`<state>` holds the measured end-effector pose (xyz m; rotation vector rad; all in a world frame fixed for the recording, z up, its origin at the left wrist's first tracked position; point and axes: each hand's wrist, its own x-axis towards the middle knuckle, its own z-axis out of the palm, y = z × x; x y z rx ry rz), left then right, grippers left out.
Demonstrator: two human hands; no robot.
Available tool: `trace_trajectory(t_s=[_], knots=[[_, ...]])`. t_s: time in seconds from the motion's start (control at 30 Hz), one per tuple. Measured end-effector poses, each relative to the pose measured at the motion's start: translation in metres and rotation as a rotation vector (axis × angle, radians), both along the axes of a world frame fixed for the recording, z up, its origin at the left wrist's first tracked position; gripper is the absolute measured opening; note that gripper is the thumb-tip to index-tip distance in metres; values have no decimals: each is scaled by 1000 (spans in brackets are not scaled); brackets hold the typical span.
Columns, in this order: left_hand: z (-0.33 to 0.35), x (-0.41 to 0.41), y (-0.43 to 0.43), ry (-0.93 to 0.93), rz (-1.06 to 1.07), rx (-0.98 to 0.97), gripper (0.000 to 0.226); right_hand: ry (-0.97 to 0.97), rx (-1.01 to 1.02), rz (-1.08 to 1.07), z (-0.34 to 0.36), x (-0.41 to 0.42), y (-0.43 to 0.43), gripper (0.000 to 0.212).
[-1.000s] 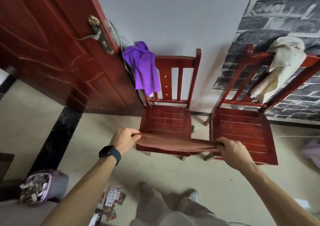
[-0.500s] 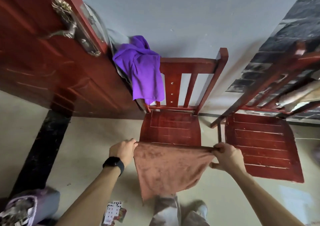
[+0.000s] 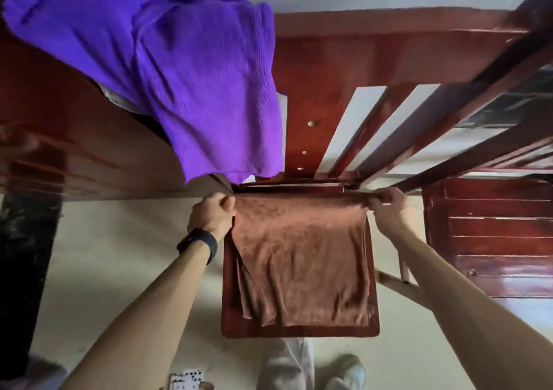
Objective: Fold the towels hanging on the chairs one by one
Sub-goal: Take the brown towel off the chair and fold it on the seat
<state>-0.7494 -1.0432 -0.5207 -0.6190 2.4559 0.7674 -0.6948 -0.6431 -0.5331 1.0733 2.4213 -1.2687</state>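
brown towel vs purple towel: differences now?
Pose: brown towel lies spread on the chair seat; purple towel hangs bunched from the chair back. Handling: left hand and right hand grip the brown towel's far corners; purple towel is untouched. Both are cloth on one chair.

Corners of brown towel (image 3: 302,258) were hidden inside left hand (image 3: 211,214) and right hand (image 3: 389,210). Below grip, towel covered most of chair seat (image 3: 299,332). Above grip, purple towel (image 3: 179,75) ran off top edge.
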Motion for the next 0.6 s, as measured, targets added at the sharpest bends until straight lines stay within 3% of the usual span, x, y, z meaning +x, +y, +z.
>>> trace_trajectory(t_s=[0.17,0.27,0.43,0.6], knots=[[20,27,24,-49,36,0,42,-200,-3,52,36,23,-32,62],[19,89,32,-199,-37,-88,26,-383,49,30,27,90,-46,47],[1,177,62,-365,-168,-205,57,-576,80,20,-2,201,-70,40],[-21,206,62,-362,-214,-297,78,-526,65,-44,-20,228,-71,33]])
